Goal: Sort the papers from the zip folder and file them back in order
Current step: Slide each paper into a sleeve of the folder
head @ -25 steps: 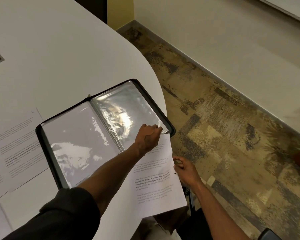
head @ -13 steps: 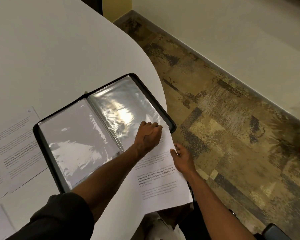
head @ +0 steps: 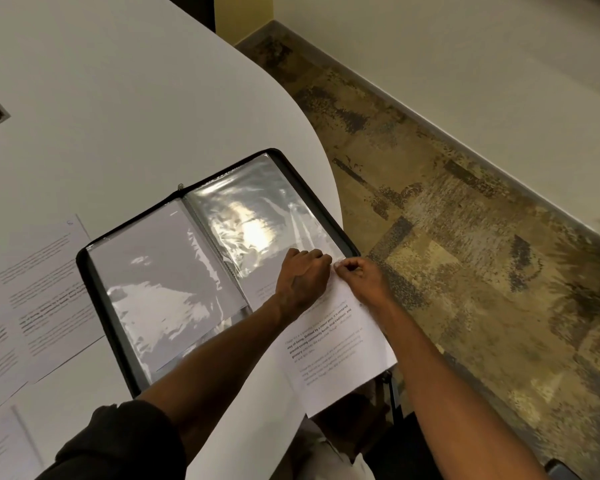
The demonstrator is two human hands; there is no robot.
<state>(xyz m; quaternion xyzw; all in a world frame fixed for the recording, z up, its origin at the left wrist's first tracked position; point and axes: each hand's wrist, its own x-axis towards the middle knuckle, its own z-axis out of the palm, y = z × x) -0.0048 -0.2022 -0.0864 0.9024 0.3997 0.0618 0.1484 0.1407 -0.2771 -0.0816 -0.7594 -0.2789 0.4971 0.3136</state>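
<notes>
While the zip folder (head: 174,292) lay open flat at the curved edge of the white table (head: 125,109), its black border framed two spreads of clear plastic sleeves, glare bright on the right-hand one. Item: one printed sheet (head: 329,355), text side up, its upper end at the lower opening of the right-hand sleeve (head: 257,223), its lower end overhanging the table edge toward the person's lap. Left hand (head: 300,278): knuckles up, fingers curled at the sleeve's lower corner, grip closed over the edge where sheet and plastic met; whether it pinched sleeve, sheet or both could not be told. Right hand (head: 359,277): fingertips drawn together in a pinch on the sheet's upper right corner, touching the left hand's fingertips. Further printed pages (head: 39,296): laid on the table left of the folder, overlapping one another, well apart from both hands. Left sleeve (head: 118,448): dark fabric, at the lower edge of view. Floor (head: 465,237): patterned brown carpet, right of the table, running to a pale wall.
</notes>
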